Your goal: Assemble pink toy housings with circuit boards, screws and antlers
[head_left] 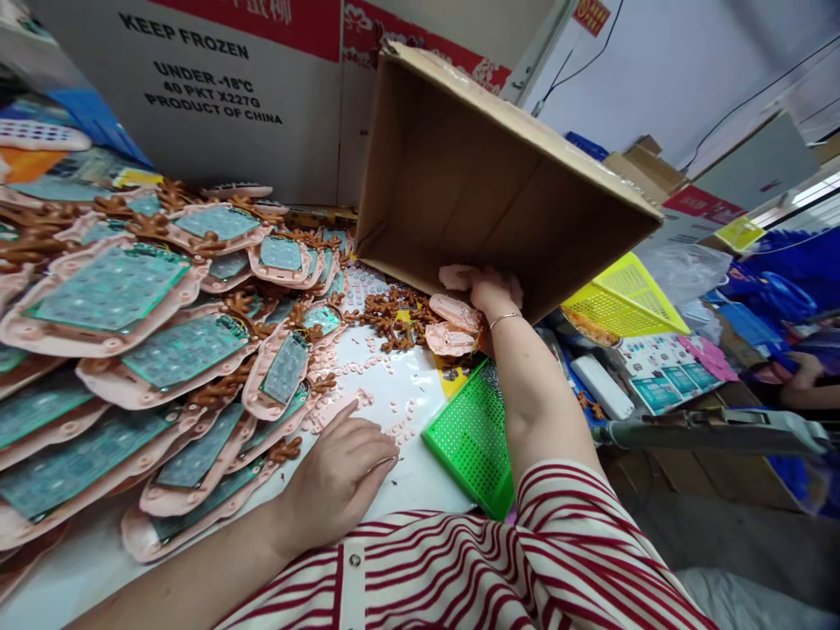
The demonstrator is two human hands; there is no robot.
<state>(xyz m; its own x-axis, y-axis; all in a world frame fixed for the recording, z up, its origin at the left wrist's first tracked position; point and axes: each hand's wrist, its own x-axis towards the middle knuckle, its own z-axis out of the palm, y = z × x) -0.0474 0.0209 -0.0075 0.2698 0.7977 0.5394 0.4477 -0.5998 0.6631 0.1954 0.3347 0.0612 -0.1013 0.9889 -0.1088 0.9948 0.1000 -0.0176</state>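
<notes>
Cardboard box (pixel 499 175) sits tipped on its side at the far edge of the bench (pixel 407 394), mouth toward me, and my right hand (pixel 486 289) is reaching to its lower lip, fingers curled round a pink plastic shell (pixel 459 278) that I'm drawing out. Two more pink shells (pixel 452 325) lie just under that hand, beside a scatter of brown antler pieces (pixel 387 315). My left hand (pixel 341 472) rests on the white bench top, fingers loosely bent with the tips together; I cannot tell if it pinches one of the small pink buttons (pixel 400 429) strewn there. To the left, a large heap of pink shells fitted with green circuit boards (pixel 111 289) overlaps like shingles. A green perforated tray (pixel 469 437) lies under my right forearm, a yellow one (pixel 623 297) past the box. To do this well, I judge I should keep the grip on the shell's rim rather than its thin ears, lift it clear of the box lip before pulling back, and steady the box so it does not tumble onto the loose antlers.
</notes>
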